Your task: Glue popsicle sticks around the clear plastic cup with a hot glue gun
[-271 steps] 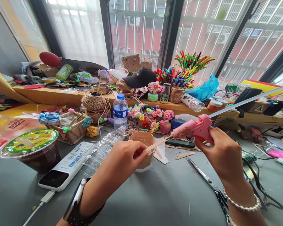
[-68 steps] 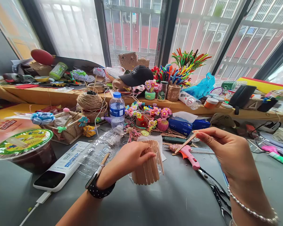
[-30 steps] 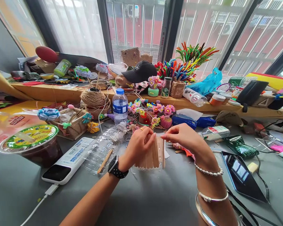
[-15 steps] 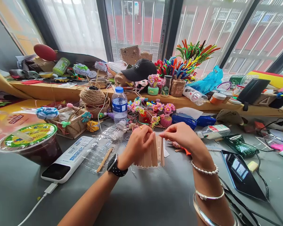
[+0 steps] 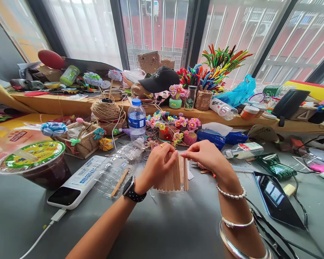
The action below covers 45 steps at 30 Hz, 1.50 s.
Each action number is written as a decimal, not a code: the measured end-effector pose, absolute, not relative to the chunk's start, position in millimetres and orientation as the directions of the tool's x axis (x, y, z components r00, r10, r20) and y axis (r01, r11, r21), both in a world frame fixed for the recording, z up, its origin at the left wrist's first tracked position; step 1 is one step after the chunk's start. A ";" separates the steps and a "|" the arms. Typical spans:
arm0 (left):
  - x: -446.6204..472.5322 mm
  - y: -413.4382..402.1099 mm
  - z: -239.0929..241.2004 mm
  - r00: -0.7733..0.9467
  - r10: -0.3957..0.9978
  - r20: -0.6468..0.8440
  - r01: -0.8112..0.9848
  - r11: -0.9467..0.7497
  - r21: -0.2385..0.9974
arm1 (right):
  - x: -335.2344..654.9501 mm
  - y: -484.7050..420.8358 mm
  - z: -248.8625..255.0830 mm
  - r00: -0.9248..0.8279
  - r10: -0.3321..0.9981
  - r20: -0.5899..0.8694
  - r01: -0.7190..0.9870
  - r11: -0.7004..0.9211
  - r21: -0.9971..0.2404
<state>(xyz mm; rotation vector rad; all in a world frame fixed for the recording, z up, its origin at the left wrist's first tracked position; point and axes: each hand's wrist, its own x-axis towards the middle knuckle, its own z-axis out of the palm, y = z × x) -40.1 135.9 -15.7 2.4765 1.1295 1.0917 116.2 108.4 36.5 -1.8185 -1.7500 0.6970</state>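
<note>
My left hand grips one stick-covered cup in the middle of the scene, hiding its upper left; my right hand pinches what seems to be the top of one stick at its right edge. To the left, one loose stick lies by one clear bottle. One pink glue gun, farther off, is mostly hidden.

1 head-worn view looks forward, down over the table.

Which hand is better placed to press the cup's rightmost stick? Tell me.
Likely the right hand: its fingertips are at the top of the rightmost stick, while the left hand holds the cup farther left.
</note>
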 end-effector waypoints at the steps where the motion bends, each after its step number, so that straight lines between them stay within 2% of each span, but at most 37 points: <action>1: -40.2 135.8 -15.7 0.432 0.721 0.542 0.566 -0.685 0.459 | 116.3 108.6 35.9 0.034 0.999 -0.007 0.736 -0.030 -0.677; 15: -41.6 137.4 -16.4 0.420 0.729 0.540 0.551 -0.678 0.487 | 112.8 108.9 34.9 0.073 0.997 0.011 0.764 -0.049 -0.643; 31: -47.3 145.3 -18.1 0.370 0.770 0.520 0.529 -0.634 0.563 | 103.6 114.1 30.8 0.119 0.985 0.127 0.786 -0.015 -0.618; 42: -48.2 147.4 -19.0 0.352 0.780 0.518 0.524 -0.622 0.582 | 102.5 118.0 23.3 0.100 0.979 0.179 0.739 0.048 -0.672; 45: -49.0 148.2 -19.0 0.340 0.780 0.525 0.521 -0.621 0.586 | 108.9 120.8 23.2 0.069 0.978 0.196 0.674 0.099 -0.732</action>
